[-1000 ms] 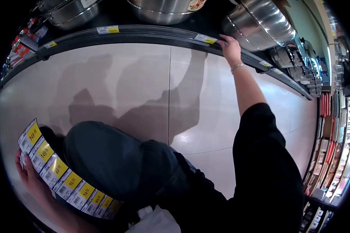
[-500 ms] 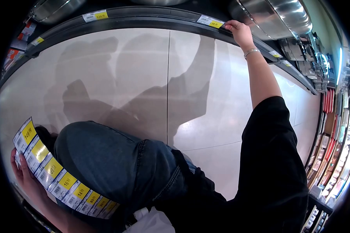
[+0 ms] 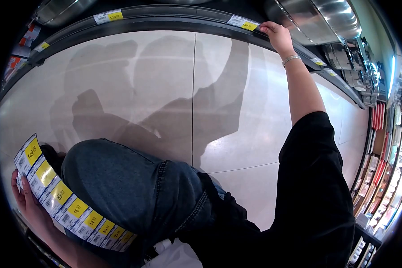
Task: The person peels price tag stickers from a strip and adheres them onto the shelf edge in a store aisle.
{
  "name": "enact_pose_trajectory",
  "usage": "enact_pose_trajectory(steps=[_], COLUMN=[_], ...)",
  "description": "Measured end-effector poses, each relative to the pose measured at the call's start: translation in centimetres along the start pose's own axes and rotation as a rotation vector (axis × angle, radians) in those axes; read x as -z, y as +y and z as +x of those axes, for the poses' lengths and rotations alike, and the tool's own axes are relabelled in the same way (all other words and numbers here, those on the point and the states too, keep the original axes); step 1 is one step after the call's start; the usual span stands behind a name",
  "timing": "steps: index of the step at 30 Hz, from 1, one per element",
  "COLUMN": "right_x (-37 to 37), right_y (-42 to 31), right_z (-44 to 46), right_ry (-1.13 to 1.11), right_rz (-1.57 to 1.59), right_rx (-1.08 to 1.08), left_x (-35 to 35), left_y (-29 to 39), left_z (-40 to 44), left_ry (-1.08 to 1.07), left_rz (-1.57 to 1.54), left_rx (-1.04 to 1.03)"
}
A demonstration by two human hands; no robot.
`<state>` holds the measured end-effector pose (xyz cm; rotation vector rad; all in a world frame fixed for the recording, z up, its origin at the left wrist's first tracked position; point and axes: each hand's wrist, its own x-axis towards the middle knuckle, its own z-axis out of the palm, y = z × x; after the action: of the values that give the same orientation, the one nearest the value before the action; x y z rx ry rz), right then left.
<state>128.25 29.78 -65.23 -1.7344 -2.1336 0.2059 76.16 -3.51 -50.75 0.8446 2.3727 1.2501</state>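
At the lower left, my left hand (image 3: pixel 27 196) is closed round the upper end of a long sheet of yellow and white price labels (image 3: pixel 61 193), which curves down beside my bent knee. My right hand (image 3: pixel 277 36) reaches up to the black shelf edge (image 3: pixel 201 20). Its thumb and fingers are pinched together at the right end of a yellow and white price tag (image 3: pixel 243 23) in the edge strip. Whether the fingertips grip the tag or only press on it is too small to tell.
Large steel pots (image 3: pixel 317 20) stand on the shelf beyond my right hand, with smaller pots (image 3: pixel 339 56) further right. Another price tag (image 3: pixel 108 17) sits left along the edge. My jeans-clad knee (image 3: pixel 116 178) is over the tiled floor (image 3: pixel 165 94). Stocked shelves (image 3: pixel 379 156) line the far right.
The view has shifted, so the shelf edge sits higher in the picture. My right hand's fingers, spread a little at first, have come together at the right end of the tag.
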Motion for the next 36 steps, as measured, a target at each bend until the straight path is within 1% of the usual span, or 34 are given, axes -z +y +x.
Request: enact_pose_trajectory(steps=[3,5,8,9,10,11,12,13,14,15,16,17,18,19,20,21,22,24,26,28,29,30,32,33,34,36], right_x=[0.1,0.1,0.1,-0.1,0.2,0.2,0.6,0.6,0.6,-0.1,0.2,-0.6,-1.7,-1.5,-1.0,-0.6,-1.1,-0.2,-0.1,0.8,0.6,2.4,3.4,4.3,5.2,6.8], right_y=[-0.2,-0.3,0.5,0.7,0.6,0.9,0.5,0.6,0.9,2.0,2.5,3.6,4.1,4.5,2.9,0.9,-1.1,-8.9,-16.0,-24.8,-28.2,-32.5,-37.1,-39.6,-41.7,-44.9], right_z=[0.0,0.0,0.0,0.3,0.2,0.3,0.2,0.2,0.3,0.5,0.3,0.7,1.0,1.3,1.3,1.4,0.6,-0.5,-2.3,-6.3,-8.3,-10.7,-13.6,-15.1,-16.5,-18.1], right_ry=[-0.014,-0.015,-0.01,-0.005,0.0,0.001,-0.048,-0.056,-0.087,-0.041,0.015,0.044,0.049,0.005,-0.048,-0.117,0.114,0.273,0.35,0.17,0.085,-0.073,-0.484,-0.632,-0.789,-0.829], right_rz=[-0.045,-0.039,-0.031,-0.024,-0.025,-0.037,-0.023,-0.045,-0.035,-0.047,-0.114,-0.121,-0.096,-0.078,-0.192,-0.318,-0.448,-0.31,-0.033,0.409,0.562,0.674,1.217,1.378,1.534,1.568], right_rx=[0.001,0.003,0.018,0.031,0.037,0.043,-0.019,-0.023,-0.012,0.004,0.023,0.016,0.008,-0.029,-0.116,-0.208,-0.113,-0.006,0.355,0.408,0.448,0.483,0.44,0.434,0.419,0.468], left_x=[-0.4,-0.5,-0.1,0.5,1.0,1.3,1.6,1.9,1.5,1.5,0.8,0.4,0.9,1.2,1.3,1.9,2.4,3.8,4.7,5.6,6.1,6.7,6.6,7.2,7.7,8.5], left_y=[0.3,0.5,0.8,1.5,1.1,1.5,1.7,2.4,4.0,5.0,4.9,5.2,5.4,6.1,6.2,6.0,5.9,5.6,5.5,5.2,4.9,4.8,4.4,4.1,3.7,3.2], left_z=[-0.2,-0.1,-0.3,-0.6,-0.6,-0.9,-1.2,-1.8,-3.0,-3.7,-3.9,-3.9,-4.0,-4.4,-4.7,-5.2,-5.5,-6.3,-7.0,-7.6,-7.8,-8.2,-8.6,-9.0,-9.3,-9.9], left_ry=[0.023,0.013,-0.011,-0.026,-0.041,-0.058,-0.036,-0.005,-0.007,0.001,-0.03,-0.041,-0.079,-0.132,-0.164,-0.142,-0.128,-0.117,-0.097,-0.095,-0.081,-0.072,-0.05,-0.046,-0.043,-0.014], left_rz=[-0.022,-0.106,-0.139,-0.085,-0.205,-0.232,-0.286,-0.249,-0.33,-0.326,-0.392,-0.32,-0.459,-0.567,-0.64,-0.673,-0.704,-0.713,-0.712,-0.77,-0.78,-0.783,-0.795,-0.814,-0.832,-0.857], left_rx=[0.004,-0.001,0.007,0.013,-0.01,-0.027,-0.083,-0.079,-0.104,-0.122,-0.141,-0.155,-0.163,-0.133,-0.148,-0.169,-0.187,-0.208,-0.242,-0.242,-0.246,-0.256,-0.267,-0.267,-0.264,-0.256])
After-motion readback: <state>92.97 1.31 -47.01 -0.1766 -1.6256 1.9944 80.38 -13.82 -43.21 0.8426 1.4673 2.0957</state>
